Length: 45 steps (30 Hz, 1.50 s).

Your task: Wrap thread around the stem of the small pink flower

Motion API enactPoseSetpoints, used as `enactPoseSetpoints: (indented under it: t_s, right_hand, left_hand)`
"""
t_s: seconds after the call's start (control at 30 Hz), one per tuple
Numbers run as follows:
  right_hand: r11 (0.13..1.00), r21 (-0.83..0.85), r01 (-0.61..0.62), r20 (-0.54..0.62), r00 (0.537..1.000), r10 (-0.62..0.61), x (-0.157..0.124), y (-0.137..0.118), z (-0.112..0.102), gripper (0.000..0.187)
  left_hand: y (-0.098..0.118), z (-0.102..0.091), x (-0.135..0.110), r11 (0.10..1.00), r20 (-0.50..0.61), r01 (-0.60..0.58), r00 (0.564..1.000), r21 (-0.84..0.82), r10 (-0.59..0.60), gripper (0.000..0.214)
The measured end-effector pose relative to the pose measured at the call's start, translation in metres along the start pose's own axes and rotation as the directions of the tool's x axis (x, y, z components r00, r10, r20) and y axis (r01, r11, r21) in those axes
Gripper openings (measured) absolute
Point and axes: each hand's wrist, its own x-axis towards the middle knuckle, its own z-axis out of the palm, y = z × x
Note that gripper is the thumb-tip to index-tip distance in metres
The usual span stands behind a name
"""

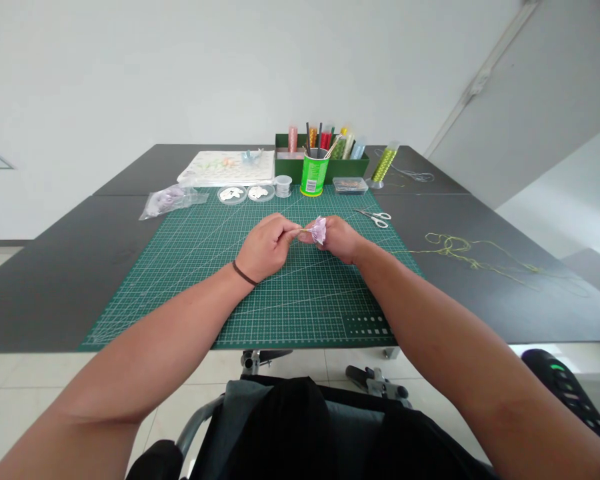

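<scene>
Lilac flower [319,230] is pinched at its base by the right hand [341,240], grip closed tight. The left hand [267,248] has its fingertips pressed together on the flower's thin stem. It's small, ruffled and pale purple, held between both hands just above the green cutting mat [180,267] on the worktop [55,280].

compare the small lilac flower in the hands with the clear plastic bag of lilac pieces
The small lilac flower is pinched between the left hand and right hand above the green cutting mat; the clear plastic bag lies untouched at the mat's far left corner. The flower is bare and smaller; the bag is wider, its contents wrapped. Both look pale lilac.
</scene>
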Motion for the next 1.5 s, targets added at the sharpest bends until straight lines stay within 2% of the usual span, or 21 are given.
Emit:
enactPoseSetpoints:
  t_s: [0.17, 0.3, 0.4, 0.5, 0.57, 0.63, 0.73, 0.83, 0.93, 1.03, 1.13, 1.3, 1.37, 1.5]
  right_hand:
    - [0.996, 0.080, -0.025, 0.067, 0.998, 0.020, -0.001, 0.002, 0.003, 0.039]
    - [0.997, 0.072, 0.014, 0.026, 1.000, -0.016, 0.002, 0.007, 0.004, 0.029]
    - [0.988, -0.027, 0.152, -0.061, 0.986, -0.154, 0.007, 0.011, 0.002, 0.022]
    - [0.923, -0.206, 0.325, -0.139, 0.924, -0.357, 0.010, 0.013, -0.002, 0.047]
    - [0.876, -0.286, 0.389, -0.138, 0.888, -0.439, 0.009, 0.013, 0.000, 0.060]
    - [0.877, -0.242, 0.415, -0.080, 0.892, -0.444, 0.007, 0.012, 0.005, 0.059]
    - [0.917, -0.061, 0.393, 0.007, 0.919, -0.394, 0.003, 0.011, 0.019, 0.043]
    - [0.943, 0.052, 0.329, 0.006, 0.944, -0.330, 0.000, 0.010, 0.030, 0.030]
    - [0.948, 0.064, 0.311, -0.042, 0.950, -0.309, -0.002, 0.009, 0.036, 0.026]
    - [0.945, -0.010, 0.326, -0.092, 0.941, -0.326, -0.005, 0.005, 0.037, 0.024]
    - [0.929, -0.174, 0.326, -0.136, 0.927, -0.351, -0.010, 0.000, 0.036, 0.020]
    - [0.800, -0.498, 0.334, -0.127, 0.885, -0.449, -0.018, -0.006, 0.033, 0.016]
    - [0.770, -0.540, 0.338, -0.110, 0.879, -0.463, -0.019, -0.006, 0.032, 0.017]
    - [0.765, -0.559, 0.320, -0.125, 0.880, -0.459, -0.018, -0.005, 0.031, 0.020]
  left_hand:
    - [0.003, 0.001, 0.001, 0.995, -0.036, 0.092, 0.995, -0.048, -0.094, 0.016]
    - [0.005, 0.001, 0.002, 0.980, -0.068, 0.166, 0.983, -0.108, -0.173, 0.013]
    - [0.003, 0.002, 0.004, 0.956, -0.083, 0.245, 0.962, -0.160, -0.260, 0.013]
    - [-0.001, 0.004, 0.005, 0.929, -0.087, 0.303, 0.941, -0.211, -0.326, 0.016]
    - [-0.004, 0.006, 0.005, 0.915, -0.088, 0.323, 0.932, -0.239, -0.352, 0.016]
    - [-0.006, 0.009, 0.005, 0.894, -0.089, 0.340, 0.921, -0.291, -0.379, 0.016]
    - [-0.008, 0.011, 0.006, 0.858, -0.086, 0.371, 0.901, -0.355, -0.425, 0.015]
    - [-0.008, 0.011, 0.007, 0.853, -0.090, 0.397, 0.889, -0.338, -0.449, 0.014]
    - [-0.008, 0.010, 0.008, 0.856, -0.092, 0.409, 0.885, -0.317, -0.457, 0.013]
    - [-0.007, 0.011, 0.008, 0.856, -0.094, 0.413, 0.883, -0.311, -0.460, 0.013]
    - [-0.008, 0.013, 0.008, 0.860, -0.086, 0.412, 0.887, -0.303, -0.455, 0.014]
    - [-0.010, 0.014, 0.009, 0.860, -0.074, 0.407, 0.891, -0.309, -0.448, 0.014]
    - [-0.009, 0.012, 0.010, 0.867, -0.062, 0.398, 0.899, -0.299, -0.434, 0.013]
    - [-0.006, 0.009, 0.010, 0.880, -0.031, 0.378, 0.915, -0.287, -0.403, 0.012]
